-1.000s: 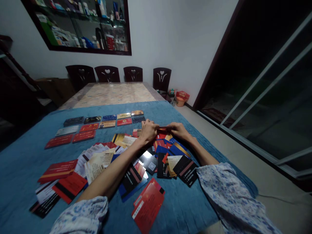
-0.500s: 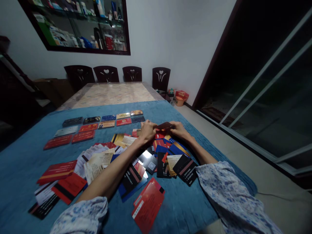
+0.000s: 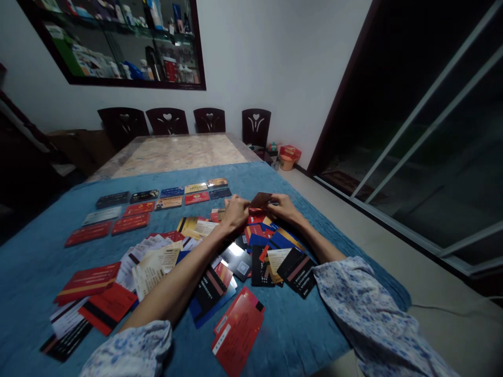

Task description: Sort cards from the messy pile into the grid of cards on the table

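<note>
A dark reddish-brown card (image 3: 260, 200) is pinched between my left hand (image 3: 234, 212) and my right hand (image 3: 284, 208), tilted up above a heap of loose cards (image 3: 251, 246). Both hands have their fingers closed on the card's ends. The heap is red, blue, black and cream cards lying on a blue cloth (image 3: 298, 324). Beyond the hands, cards lie in neat rows (image 3: 157, 201). More scattered cards (image 3: 98, 288) spread under and left of my left forearm.
The blue cloth covers the near part of a long table (image 3: 181, 152) with several dark chairs (image 3: 208, 119) at its far end. A wall cabinet (image 3: 118, 42) holds boxes and bottles. Sliding glass doors (image 3: 432, 146) stand to the right; red tubs (image 3: 288, 156) sit on the floor.
The card has been lifted off the heap and tilted up between both hands. The view has shifted slightly.
</note>
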The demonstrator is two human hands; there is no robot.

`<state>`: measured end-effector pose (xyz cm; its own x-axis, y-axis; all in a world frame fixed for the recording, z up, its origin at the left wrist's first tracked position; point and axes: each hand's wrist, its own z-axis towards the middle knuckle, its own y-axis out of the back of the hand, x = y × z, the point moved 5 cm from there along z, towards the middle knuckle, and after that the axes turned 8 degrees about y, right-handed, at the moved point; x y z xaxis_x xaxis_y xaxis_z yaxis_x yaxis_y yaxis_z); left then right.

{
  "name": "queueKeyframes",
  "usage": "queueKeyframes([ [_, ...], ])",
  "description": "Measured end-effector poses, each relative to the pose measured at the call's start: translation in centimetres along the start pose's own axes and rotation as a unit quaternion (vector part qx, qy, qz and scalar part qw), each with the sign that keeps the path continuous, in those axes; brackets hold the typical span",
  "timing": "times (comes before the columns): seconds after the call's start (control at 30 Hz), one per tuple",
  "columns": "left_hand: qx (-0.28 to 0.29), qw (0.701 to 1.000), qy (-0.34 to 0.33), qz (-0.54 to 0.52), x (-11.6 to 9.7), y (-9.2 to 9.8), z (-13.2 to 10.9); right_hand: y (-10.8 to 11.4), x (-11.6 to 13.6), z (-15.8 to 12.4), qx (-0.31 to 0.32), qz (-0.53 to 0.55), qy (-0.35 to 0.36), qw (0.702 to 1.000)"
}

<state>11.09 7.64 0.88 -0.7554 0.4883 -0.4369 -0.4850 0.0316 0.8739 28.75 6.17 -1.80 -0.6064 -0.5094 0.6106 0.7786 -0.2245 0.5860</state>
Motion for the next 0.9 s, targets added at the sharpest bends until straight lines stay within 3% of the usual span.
queueKeyframes([
  [0.13,-0.014,1.0,0.007,0.001,0.0,0.2,0.0,0.1,0.4,0.2,-0.016,0.009,0.024,1.0],
  [0.37,-0.072,0.997,0.035,0.001,0.6,0.6,0.3,0.3,1.0,0.5,-0.061,-0.093,0.101,0.989],
  [0.6,-0.121,0.991,0.055,-0.032,0.8,1.3,0.1,0.2,1.0,0.3,-0.032,-0.154,0.121,0.98],
  [0.9,-0.06,0.998,0.013,-0.023,0.3,0.4,0.1,-0.5,1.0,0.3,0.014,-0.188,0.109,0.976],
])
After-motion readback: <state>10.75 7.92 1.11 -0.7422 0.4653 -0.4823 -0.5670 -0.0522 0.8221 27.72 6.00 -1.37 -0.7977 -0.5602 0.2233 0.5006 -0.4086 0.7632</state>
